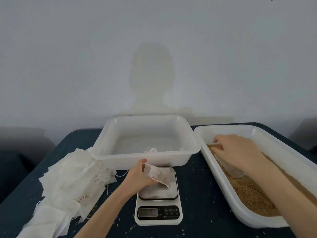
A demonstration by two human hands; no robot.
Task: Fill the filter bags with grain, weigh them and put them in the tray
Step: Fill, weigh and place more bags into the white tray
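A filter bag (158, 176) is pinched by the left hand (139, 176) over the scale (158, 203). A scoop (229, 166) is gripped by the right hand (238, 152), reached into the grain (252, 196) tray (223, 177) at right.

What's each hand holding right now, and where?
Left hand grips a filter bag by its open end, over the scale. Right hand: a clear scoop, apparently.

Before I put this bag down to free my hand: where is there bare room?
Bare tabletop lies between the scale and grain tray, grain-flecked. The empty tray is mostly bare inside. The pile of filter bags crowds the left.
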